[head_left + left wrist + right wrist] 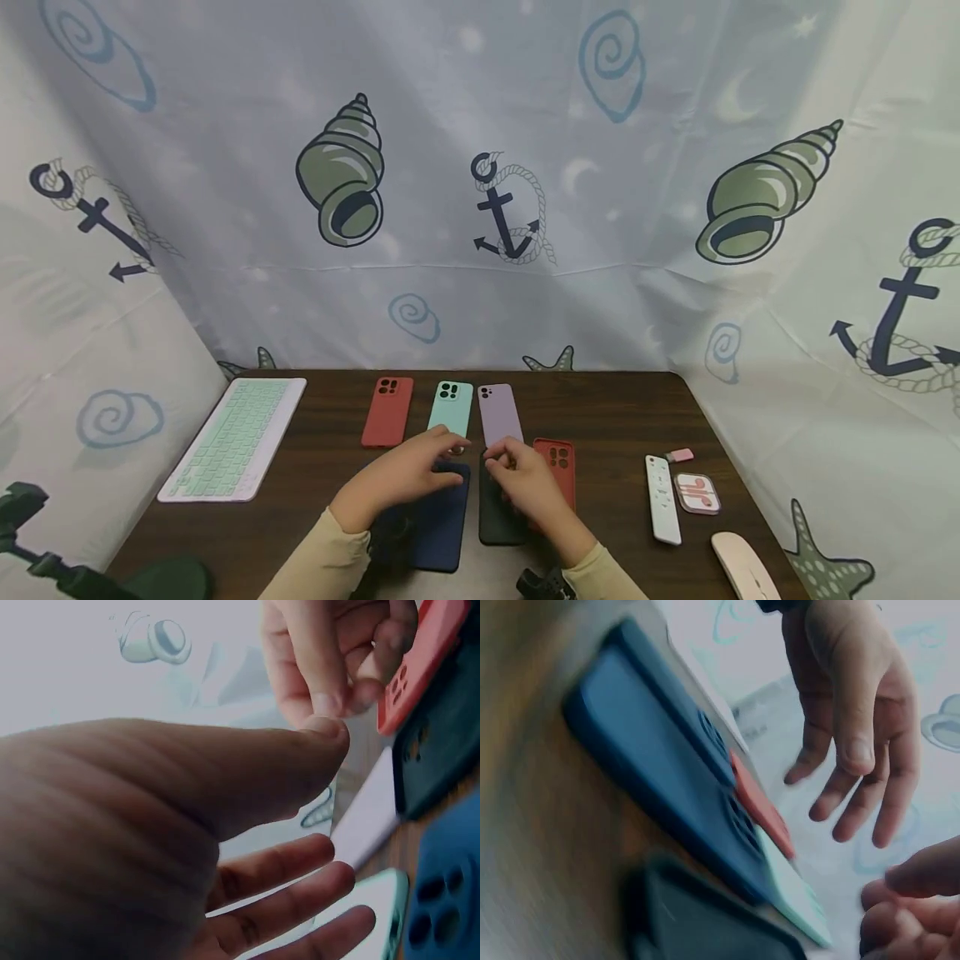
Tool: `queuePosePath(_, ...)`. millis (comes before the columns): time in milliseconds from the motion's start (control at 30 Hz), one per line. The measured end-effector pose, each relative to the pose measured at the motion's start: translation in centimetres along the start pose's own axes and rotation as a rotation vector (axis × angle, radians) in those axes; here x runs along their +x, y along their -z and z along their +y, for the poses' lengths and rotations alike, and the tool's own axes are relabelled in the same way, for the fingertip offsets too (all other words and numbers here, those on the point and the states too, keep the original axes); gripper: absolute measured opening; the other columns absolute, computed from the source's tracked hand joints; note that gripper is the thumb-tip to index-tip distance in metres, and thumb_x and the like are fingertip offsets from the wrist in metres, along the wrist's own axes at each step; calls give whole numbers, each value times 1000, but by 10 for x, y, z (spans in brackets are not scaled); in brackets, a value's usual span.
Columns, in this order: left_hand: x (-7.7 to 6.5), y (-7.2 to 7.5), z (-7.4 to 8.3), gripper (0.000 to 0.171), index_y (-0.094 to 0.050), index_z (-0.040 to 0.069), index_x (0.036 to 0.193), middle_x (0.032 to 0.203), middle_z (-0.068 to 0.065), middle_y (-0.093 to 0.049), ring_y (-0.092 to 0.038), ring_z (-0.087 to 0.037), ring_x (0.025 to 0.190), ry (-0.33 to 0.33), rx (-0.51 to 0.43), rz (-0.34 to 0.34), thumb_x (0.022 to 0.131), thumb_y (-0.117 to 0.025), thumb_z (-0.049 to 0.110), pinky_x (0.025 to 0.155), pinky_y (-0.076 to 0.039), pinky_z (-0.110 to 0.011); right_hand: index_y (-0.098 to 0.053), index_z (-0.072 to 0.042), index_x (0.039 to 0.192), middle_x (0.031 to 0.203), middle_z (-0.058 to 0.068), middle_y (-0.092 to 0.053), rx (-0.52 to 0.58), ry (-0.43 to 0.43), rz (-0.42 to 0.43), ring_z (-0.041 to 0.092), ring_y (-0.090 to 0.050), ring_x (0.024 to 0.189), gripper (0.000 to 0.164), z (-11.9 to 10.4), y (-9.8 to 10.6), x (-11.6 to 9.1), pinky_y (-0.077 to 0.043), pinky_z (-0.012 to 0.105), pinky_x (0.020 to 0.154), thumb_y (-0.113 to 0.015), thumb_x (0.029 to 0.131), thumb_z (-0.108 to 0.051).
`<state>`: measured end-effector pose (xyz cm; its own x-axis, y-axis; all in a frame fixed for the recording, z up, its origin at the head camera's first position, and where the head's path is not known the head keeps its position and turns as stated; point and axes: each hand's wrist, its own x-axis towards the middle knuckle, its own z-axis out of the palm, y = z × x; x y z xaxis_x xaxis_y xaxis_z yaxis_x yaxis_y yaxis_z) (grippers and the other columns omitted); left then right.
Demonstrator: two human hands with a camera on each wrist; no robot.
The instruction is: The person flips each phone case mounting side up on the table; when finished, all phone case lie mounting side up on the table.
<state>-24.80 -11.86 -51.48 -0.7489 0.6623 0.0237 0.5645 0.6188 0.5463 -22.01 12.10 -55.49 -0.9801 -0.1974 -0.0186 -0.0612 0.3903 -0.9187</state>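
My left hand (pixel 405 479) hovers over a dark blue phone case (pixel 442 525), fingers spread and apart, nothing in them. A second blue case (pixel 667 694) lies beside it, largely hidden by the left arm in the head view. My right hand (pixel 528 479) is above a black-green phone case (pixel 498 521), its fingers loosely bent and the thumb near the index fingertip. Nothing shows between them. That dark case lies with its hollow side up. Beyond the hands lie a mint phone case (pixel 451 404) and a lilac one (pixel 498 412).
A red phone case (pixel 387 412) lies at the back; another red case (pixel 562 475) lies right of the right hand. At left is a keyboard (pixel 232 442). A remote (pixel 662 500), pink stick (pixel 679 455), earphone box (pixel 697 493) and mouse (pixel 742 567) occupy the right.
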Motion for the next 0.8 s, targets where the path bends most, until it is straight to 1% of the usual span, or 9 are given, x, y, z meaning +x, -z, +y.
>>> queuePosePath(67, -10, 4, -8, 50, -59, 20, 139, 124, -6, -59, -66, -24, 112, 19, -1, 4, 93, -75, 31, 90, -56, -37, -66, -9, 118, 86, 18, -67, 114, -15, -28, 14, -54, 47, 25, 0, -11, 2, -45, 32, 36, -64, 100, -25)
queuePosePath(100, -14, 5, -11, 51, -60, 19, 139, 123, -7, -59, -65, -24, 112, 32, -2, 1, 92, -76, 30, 89, -56, -37, -65, -8, 120, 88, 23, -67, 150, -15, -40, 15, -54, 47, 26, 0, -15, 3, -46, 33, 36, -64, 100, -25)
queuePosePath(200, -22, 4, -19, 55, -59, 15, 139, 121, -9, -58, -65, -25, 110, 60, -10, -16, 89, -80, 27, 86, -56, -37, -65, -9, 123, 91, 28, -67, 175, -21, -54, 15, -54, 45, 29, 0, -27, 7, -47, 35, 35, -64, 100, -25)
queuePosePath(300, -25, -2, -21, 61, -58, 16, 140, 118, -9, -56, -66, -25, 105, 79, -25, -49, 86, -82, 26, 83, -57, -34, -65, -13, 125, 86, 24, -66, 164, -42, -52, 16, -54, 43, 28, 4, -35, 10, -47, 37, 35, -65, 100, -26)
queuePosePath(400, -23, -9, -18, 64, -57, 18, 141, 116, -7, -54, -66, -21, 100, 87, -24, -82, 84, -84, 27, 79, -57, -32, -66, -16, 125, 80, 16, -65, 138, -55, -45, 15, -54, 42, 27, 15, -42, 10, -47, 36, 35, -65, 100, -26)
queuePosePath(500, -20, -17, -17, 68, -58, 19, 140, 114, -2, -51, -60, -13, 97, 83, 36, -97, 80, -87, 33, 79, -53, -30, -66, -16, 126, 75, 11, -64, 102, -38, -43, 15, -54, 41, 28, 23, -45, 9, -47, 37, 35, -66, 99, -25)
queuePosePath(567, -19, -21, -17, 74, -58, 18, 140, 115, 1, -50, -55, -11, 98, 77, 78, -101, 76, -89, 39, 80, -51, -31, -66, -15, 127, 72, 8, -62, 74, -32, -37, 15, -54, 41, 30, 25, -47, 10, -47, 36, 35, -67, 98, -23)
queuePosePath(667, -18, -25, -16, 81, -60, 16, 139, 118, 1, -49, -50, -12, 103, 76, 136, -101, 70, -92, 42, 84, -49, -34, -65, -14, 129, 69, 5, -61, 66, -29, -26, 15, -54, 40, 32, 26, -48, 10, -47, 38, 35, -67, 98, -22)
queuePosePath(800, -16, -30, -12, 82, -61, 12, 137, 121, -3, -49, -47, -18, 106, 82, 207, -92, 67, -94, 40, 87, -49, -37, -65, -11, 130, 69, 7, -61, 75, -35, -15, 14, -53, 37, 35, 27, -48, 10, -48, 39, 35, -67, 97, -21)
